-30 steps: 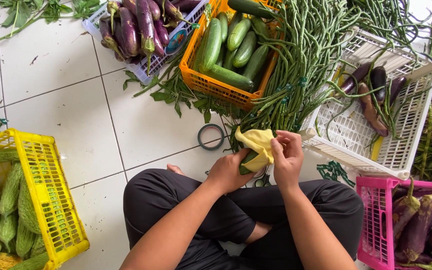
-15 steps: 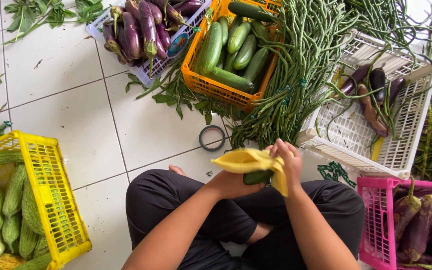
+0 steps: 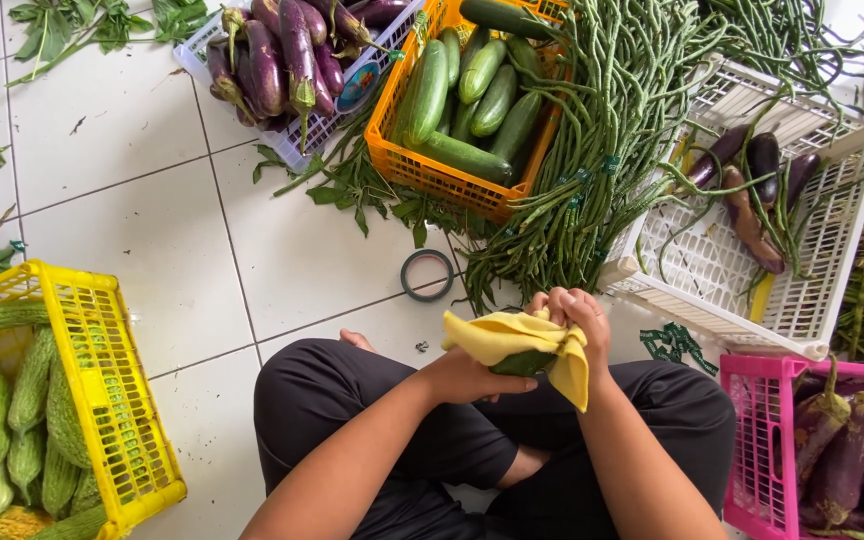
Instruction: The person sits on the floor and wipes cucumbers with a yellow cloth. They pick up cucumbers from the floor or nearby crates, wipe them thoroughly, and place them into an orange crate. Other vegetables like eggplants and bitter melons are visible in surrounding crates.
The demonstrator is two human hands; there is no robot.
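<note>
Head view looks down on a white tiled floor [image 3: 152, 200] ringed with crates: a great heap of long beans [image 3: 612, 130] at top centre, a white crate [image 3: 832, 250] with a few eggplants to its right, a yellow crate [image 3: 102, 380] of bitter gourds at lower left, an orange crate [image 3: 422, 165] of cucumbers, and a pink crate [image 3: 752, 440] of eggplants at lower right. Below the beans, over the crossed legs, the left hand [image 3: 472, 375] grips from beneath a cucumber [image 3: 522, 362] wrapped in a yellow cloth [image 3: 512, 335], fingers closed around both. The right hand [image 3: 577, 315] presses on top, fingers curled over the cloth. Compared with a second ago, the cloth has swung from bunched upright to spread flat across the cucumber, and both hands have dropped lower toward the lap. A roll of tape [image 3: 427, 275] lies on the floor just beyond.
</note>
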